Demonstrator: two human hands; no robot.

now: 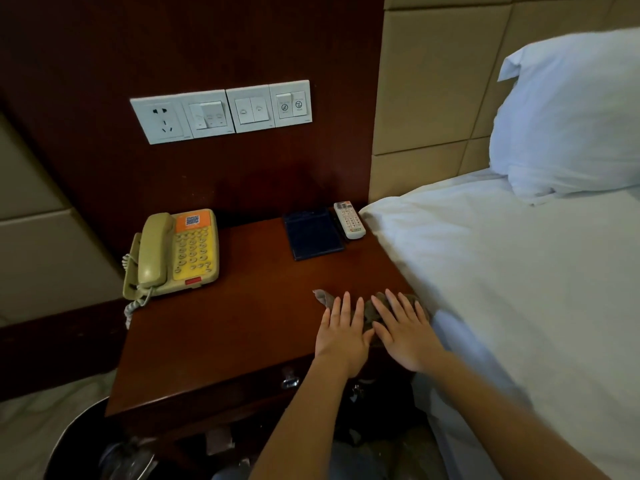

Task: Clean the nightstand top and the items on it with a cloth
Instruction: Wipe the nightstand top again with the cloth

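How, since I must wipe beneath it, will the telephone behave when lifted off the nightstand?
The telephone looks like a rigid plastic shell, so it should lift as one stiff piece. Its handset only lies in the cradle, so tilting would probably let it slide off. The coiled cord hangs over the left edge and may tug or drag.

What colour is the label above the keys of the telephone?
Orange. The head view shows the label at the top of the telephone clearly.
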